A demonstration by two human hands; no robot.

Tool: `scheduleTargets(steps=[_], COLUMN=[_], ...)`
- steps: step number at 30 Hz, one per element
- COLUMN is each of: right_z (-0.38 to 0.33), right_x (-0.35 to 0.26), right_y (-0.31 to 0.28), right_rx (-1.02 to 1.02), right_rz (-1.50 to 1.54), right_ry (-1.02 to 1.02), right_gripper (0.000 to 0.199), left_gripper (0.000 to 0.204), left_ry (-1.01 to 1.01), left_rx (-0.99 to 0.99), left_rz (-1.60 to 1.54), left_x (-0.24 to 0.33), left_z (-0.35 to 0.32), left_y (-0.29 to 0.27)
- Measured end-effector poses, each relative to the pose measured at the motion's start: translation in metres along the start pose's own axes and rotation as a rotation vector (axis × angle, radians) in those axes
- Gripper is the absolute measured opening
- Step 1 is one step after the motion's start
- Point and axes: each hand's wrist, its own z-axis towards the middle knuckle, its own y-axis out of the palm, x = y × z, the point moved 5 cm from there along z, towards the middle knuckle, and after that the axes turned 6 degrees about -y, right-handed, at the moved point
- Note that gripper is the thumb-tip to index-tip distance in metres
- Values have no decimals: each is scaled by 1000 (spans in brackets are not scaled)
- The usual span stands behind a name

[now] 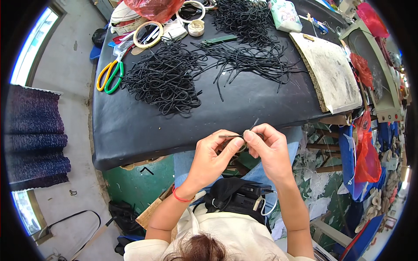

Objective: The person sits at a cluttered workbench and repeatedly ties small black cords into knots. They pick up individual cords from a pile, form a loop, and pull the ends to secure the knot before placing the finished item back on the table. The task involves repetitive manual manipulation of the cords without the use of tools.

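Both my hands meet in front of the black-covered table's near edge, above my lap. Between thumb and fingers my left hand [216,151] pinches a thin black cord [254,124]. My right hand [269,145] grips the same cord close beside it, the two thumbs nearly touching. One cord end points up past the right fingers, and another sticks out over the left fingers; part of a loop hangs below. On the table lie a tangled heap of looped black cords [163,78] at left and a spread of straighter black cords [257,61] further right.
Scissors with yellow and green handles [111,76] lie at the table's left. Behind them are tape rolls [148,35], a small round tub [196,28] and a red plastic bag [154,8]. A worn pale board [328,71] covers the right end. More black cords [241,19] lie farther back.
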Motion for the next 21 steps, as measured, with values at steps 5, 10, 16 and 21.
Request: scheduleTargets(steps=[5, 10, 16, 21], right_z=[-5, -11, -11, -1], right_x=[2, -3, -1, -3], right_y=[4, 10, 12, 5], right_rx=[11, 19, 22, -51], right_rz=[19, -105, -166, 5], right_ry=[-54, -165, -228, -75], right_gripper=[14, 12, 12, 16], left_gripper=[17, 18, 19, 18], left_ry=[8, -10, -44, -47], left_rx=[123, 186, 181, 128], left_rz=[-5, -12, -30, 22], left_x=[2, -1, -3, 5], left_z=[-3, -4, -3, -5], left_y=[3, 4, 4, 0])
